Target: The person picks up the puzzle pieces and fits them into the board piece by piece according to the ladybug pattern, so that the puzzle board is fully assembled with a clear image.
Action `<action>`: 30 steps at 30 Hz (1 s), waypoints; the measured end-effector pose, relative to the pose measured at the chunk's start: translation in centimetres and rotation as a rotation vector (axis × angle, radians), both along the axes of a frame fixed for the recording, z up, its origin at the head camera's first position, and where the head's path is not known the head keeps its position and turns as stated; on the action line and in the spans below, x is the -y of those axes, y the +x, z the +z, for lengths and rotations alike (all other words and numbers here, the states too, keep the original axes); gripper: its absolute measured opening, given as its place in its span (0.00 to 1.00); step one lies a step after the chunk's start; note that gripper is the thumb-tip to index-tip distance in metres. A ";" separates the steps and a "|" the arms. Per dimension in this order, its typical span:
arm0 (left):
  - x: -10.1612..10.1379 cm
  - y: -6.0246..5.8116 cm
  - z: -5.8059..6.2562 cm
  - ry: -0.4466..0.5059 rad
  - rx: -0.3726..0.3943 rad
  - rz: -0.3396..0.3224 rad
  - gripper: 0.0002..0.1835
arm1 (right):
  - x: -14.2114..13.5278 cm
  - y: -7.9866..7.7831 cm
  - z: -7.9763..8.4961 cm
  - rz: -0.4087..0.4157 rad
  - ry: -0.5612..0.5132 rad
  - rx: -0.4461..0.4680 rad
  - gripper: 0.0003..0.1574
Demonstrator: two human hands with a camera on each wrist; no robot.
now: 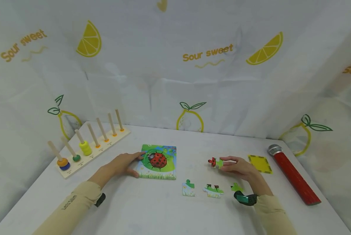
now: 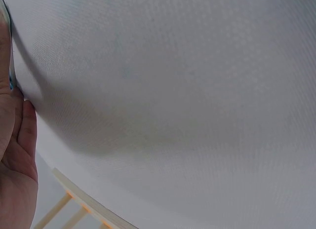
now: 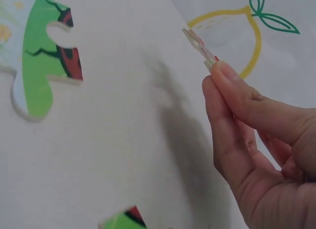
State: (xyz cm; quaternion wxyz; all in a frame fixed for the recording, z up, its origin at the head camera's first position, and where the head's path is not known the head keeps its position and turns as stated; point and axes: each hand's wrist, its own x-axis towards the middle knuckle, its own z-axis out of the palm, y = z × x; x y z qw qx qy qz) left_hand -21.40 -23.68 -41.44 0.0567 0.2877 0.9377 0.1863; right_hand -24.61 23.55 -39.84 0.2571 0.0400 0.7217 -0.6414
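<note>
My left hand [image 1: 124, 164] touches the left side of a square ladybug puzzle board [image 1: 170, 160], its fingertips over the edge and the thumb by the lower left corner. In the left wrist view only part of that hand [image 2: 19, 155] shows, at the left border. My right hand [image 1: 237, 166] pinches a red and green jigsaw piece [image 1: 213, 162] between thumb and fingers, above the table. The right wrist view has this piece [image 3: 201, 45] nearly edge-on. Below lie loose jigsaw pieces: a flowered one [image 1: 188, 189], a wide one [image 1: 213, 190] and a green one [image 1: 236, 187].
A wooden peg counter [image 1: 96, 150] with coloured rings stands at the left. Beyond the right hand lies a yellow square frame [image 1: 260, 164]. A red microphone [image 1: 296, 176] rests along the right side. White cloth printed with lemons [image 1: 152, 71] hangs behind the table.
</note>
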 end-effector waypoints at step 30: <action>0.0 0.0 0.0 -0.003 0.022 0.024 0.49 | 12.4 -2.5 -1.2 0.099 -0.097 0.024 0.28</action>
